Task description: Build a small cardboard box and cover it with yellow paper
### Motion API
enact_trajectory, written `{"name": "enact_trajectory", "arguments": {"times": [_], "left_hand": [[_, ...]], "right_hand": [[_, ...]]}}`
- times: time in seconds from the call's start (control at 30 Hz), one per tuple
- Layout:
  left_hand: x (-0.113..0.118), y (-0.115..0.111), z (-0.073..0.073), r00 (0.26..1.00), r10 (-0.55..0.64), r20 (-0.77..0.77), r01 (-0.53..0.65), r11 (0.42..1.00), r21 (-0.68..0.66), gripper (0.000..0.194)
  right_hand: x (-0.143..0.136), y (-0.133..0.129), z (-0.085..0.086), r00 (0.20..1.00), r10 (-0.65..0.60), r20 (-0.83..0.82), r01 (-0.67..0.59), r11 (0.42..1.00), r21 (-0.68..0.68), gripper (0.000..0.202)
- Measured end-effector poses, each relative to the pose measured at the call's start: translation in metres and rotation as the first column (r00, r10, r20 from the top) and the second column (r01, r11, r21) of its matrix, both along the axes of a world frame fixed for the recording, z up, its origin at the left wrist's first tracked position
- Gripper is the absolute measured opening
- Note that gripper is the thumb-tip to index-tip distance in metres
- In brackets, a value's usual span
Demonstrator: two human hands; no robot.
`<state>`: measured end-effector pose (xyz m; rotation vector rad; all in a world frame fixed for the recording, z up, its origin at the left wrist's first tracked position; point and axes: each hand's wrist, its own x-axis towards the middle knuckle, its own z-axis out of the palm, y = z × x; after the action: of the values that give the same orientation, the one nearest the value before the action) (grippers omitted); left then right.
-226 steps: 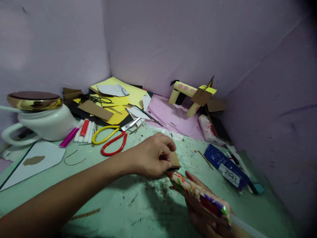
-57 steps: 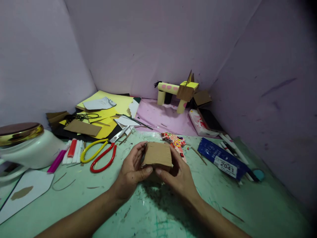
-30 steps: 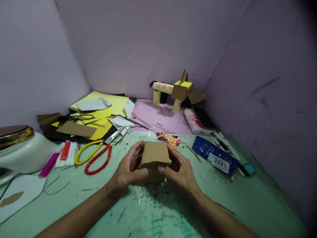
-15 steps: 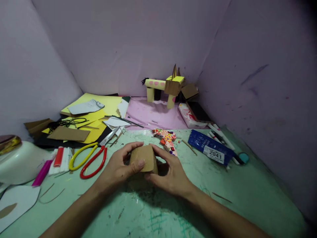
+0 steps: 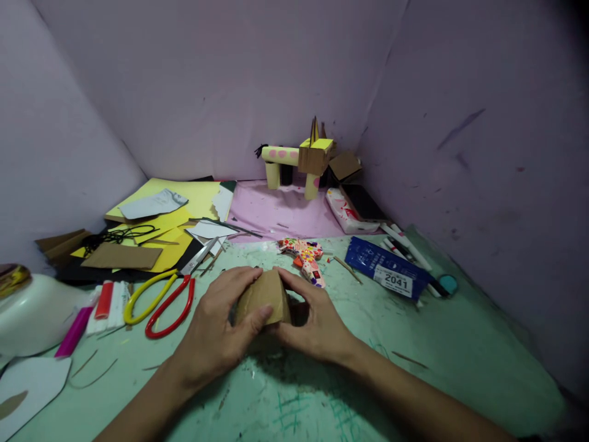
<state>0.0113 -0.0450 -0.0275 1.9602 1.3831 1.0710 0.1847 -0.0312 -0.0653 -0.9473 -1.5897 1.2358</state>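
A small brown cardboard piece (image 5: 269, 293), box-like with a curved side, is held between both hands just above the green table. My left hand (image 5: 221, 319) grips it from the left, thumb across its front face and fingers over the far edge. My right hand (image 5: 317, 319) holds its right side, with the index finger at the top edge and the thumb low. The underside of the piece is hidden. Behind it lies a colourful patterned glue gun (image 5: 306, 256). Scissors (image 5: 168, 301) with yellow and red handles lie left of my left hand.
At the back stands a yellow paper animal figure (image 5: 285, 155) with a cardboard head. Yellow and black sheets (image 5: 197, 187) lie back left. A blue packet (image 5: 389, 270) and markers are at the right; a white rounded object (image 5: 41, 313) is at the left edge.
The cardboard piece has tilted and turned a little in my hands, and my left hand has shifted round its left side. The whole view has shifted slightly.
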Motion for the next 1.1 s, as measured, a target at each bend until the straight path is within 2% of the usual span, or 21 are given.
{"name": "enact_trajectory", "arguments": {"times": [0.13,0.23,0.37,0.43,0.6,0.73,0.93,1.1], "left_hand": [[0.002,-0.003,-0.004,0.998,0.016,-0.061,-0.013,0.999,0.036,0.042],[0.003,-0.007,-0.006,0.993,0.019,-0.114,-0.006,0.994,0.11,0.044],[0.005,-0.01,-0.005,0.985,0.008,-0.17,0.022,0.984,0.176,0.046],[0.006,-0.011,-0.005,0.987,0.01,-0.16,0.019,0.983,0.181,0.046],[0.011,-0.014,-0.003,0.999,-0.02,-0.035,0.024,0.995,0.097,0.044],[0.011,-0.012,-0.002,0.996,-0.083,0.019,0.083,0.996,0.014,0.037],[0.007,-0.01,0.0,0.99,-0.114,0.087,0.122,0.989,-0.088,0.036],[0.004,-0.009,0.003,0.986,-0.135,0.095,0.148,0.979,-0.14,0.044]], "right_hand": [[0.005,-0.001,0.002,0.998,0.055,0.032,-0.056,0.998,0.032,0.074],[0.013,0.001,0.007,0.992,0.116,0.055,-0.119,0.992,0.045,0.076],[0.027,0.005,0.018,0.951,0.308,-0.024,-0.309,0.945,-0.103,0.083],[0.03,0.005,0.023,0.943,0.326,-0.061,-0.332,0.928,-0.168,0.082],[0.029,0.002,0.029,0.973,0.23,-0.001,-0.227,0.96,-0.162,0.06],[0.026,0.002,0.03,0.97,0.242,-0.032,-0.244,0.951,-0.189,0.046],[0.027,0.005,0.029,0.961,0.273,-0.053,-0.278,0.935,-0.221,0.045],[0.027,0.005,0.031,0.952,0.304,-0.042,-0.307,0.931,-0.197,0.043]]}}
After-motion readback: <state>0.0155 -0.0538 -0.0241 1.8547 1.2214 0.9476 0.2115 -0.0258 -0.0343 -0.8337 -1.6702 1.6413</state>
